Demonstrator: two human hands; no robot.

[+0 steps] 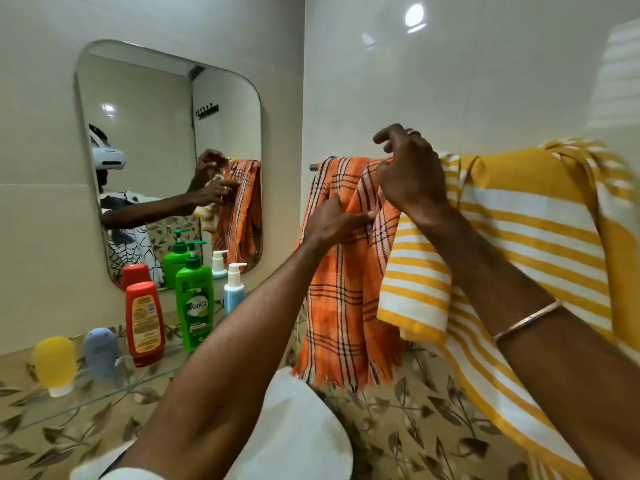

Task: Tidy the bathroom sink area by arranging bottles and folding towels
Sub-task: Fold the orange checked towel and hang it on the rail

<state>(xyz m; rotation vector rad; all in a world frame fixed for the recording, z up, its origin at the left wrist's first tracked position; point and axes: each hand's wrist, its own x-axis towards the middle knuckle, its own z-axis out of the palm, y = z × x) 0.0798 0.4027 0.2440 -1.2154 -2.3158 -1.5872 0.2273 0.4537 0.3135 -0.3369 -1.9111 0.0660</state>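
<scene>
The bottles [194, 303] are standing in a row on the glass shelf [104, 386]. Both hands are working the orange towel [343, 289] hanging on the rail [322, 164]: the left hand [332, 220] is pinching a fold while the right hand [408, 174] is gripping its top edge beside the yellow towel [519, 209]; straightening looks unfinished.

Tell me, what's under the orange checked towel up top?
A metal rail; only its left end shows. The orange checked towel and the yellow striped towel cover the rest.

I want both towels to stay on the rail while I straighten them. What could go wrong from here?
1. The left hand pinches the orange towel partway down; a downward tug could slide it off the rail.
2. The right hand works beside the yellow towel, which hangs bunched and uneven, so the forearm could drag it.
</scene>
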